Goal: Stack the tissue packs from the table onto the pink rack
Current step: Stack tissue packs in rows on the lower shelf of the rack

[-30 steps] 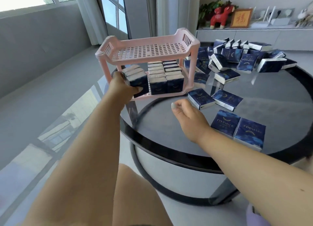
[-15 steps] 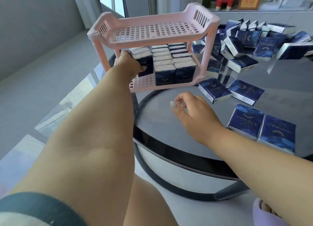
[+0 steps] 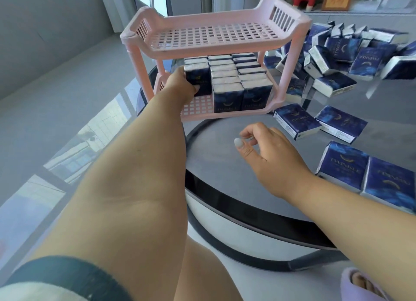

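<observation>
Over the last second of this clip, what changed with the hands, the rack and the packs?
The left hand kept its grip on one tissue pack and pushed it deeper into the left row on the lower shelf of the pink rack. The right hand stayed empty, fingers loosely curled, hovering over the glass table. The rack, shelved packs and loose packs did not move; only the camera came closer.

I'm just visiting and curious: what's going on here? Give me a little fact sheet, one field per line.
Setting: round dark glass table
Rack: pink rack with two tiers, standing on the table
Top tier: bare, no packs on it
Bottom tier: rows of upright tissue packs
Left hand: left hand grips the front pack of the left row on the bottom tier
Right hand: right hand over the table, fingers loosely curled, holding nothing
Still to stack: loose packs lying flat and piled to the right of the rack
</observation>
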Tool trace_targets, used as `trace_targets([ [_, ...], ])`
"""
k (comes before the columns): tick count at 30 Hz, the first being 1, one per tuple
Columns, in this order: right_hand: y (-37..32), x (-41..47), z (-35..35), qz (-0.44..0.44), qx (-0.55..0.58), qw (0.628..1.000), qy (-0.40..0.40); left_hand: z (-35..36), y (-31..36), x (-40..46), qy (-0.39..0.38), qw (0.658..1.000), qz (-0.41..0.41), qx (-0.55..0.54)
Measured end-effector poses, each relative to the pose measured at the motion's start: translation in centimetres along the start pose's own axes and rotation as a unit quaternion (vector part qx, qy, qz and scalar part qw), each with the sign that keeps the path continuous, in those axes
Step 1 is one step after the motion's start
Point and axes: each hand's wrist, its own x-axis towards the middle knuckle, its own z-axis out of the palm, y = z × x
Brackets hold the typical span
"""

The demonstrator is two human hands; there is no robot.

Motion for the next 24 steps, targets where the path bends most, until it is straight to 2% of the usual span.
trace_targets([
  [3,-0.1,0.0,-0.1,0.0,-0.001,1.0,-0.002,0.1,0.3,-0.4,0.003,0.999,0.0,0.034],
  [6,-0.2,0.0,-0.1,0.002,-0.005,1.0,-0.003,0.0,0.4,-0.5,-0.014,1.0,-0.011,0.02],
  [14,-0.1,0.0,-0.1,0.007,-0.003,1.0,-0.004,-0.7,1.0,-2.5,0.008,0.999,-0.018,0.031],
  [24,-0.5,-0.4,-0.7,0.016,0.003,1.0,-0.013,-0.8,2.1,-10.6,0.154,0.985,-0.01,-0.073],
])
